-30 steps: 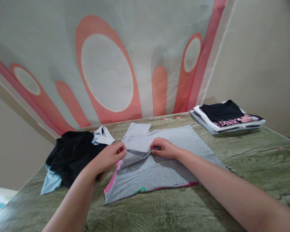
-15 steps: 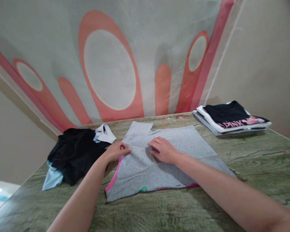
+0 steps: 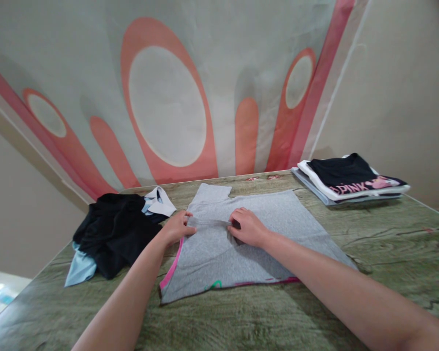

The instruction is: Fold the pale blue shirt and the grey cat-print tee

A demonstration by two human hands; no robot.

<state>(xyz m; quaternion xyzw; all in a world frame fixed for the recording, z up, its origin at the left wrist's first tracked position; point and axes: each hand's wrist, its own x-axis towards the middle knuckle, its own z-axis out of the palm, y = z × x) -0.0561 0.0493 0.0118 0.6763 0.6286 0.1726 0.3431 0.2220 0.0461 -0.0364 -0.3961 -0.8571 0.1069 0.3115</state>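
Note:
A grey T-shirt point(image 3: 274, 214) with pink neck trim lies spread on the table, partly folded, one sleeve sticking out at the back. At its neck end, my left hand point(image 3: 176, 228) has thumb and fingers around a bit of the cloth. Farther along the shirt, my right hand point(image 3: 250, 228) pinches the same fabric, with its fingertips partly hidden. Between both hands the cloth rises in a low ridge. A bit of green and pink print shows along the near edge.
A rumpled pile of black and light blue clothes point(image 3: 113, 234) with a white collar lies to the left. At the back right stands a stack of folded shirts point(image 3: 354, 178), a black one on top. The wood-grain table point(image 3: 395, 243) meets a patterned wall behind.
My right hand's fingers have closed onto the cloth, and a ridge has risen between my hands. My left hand has shifted slightly, its fingers spreading a little from the thumb.

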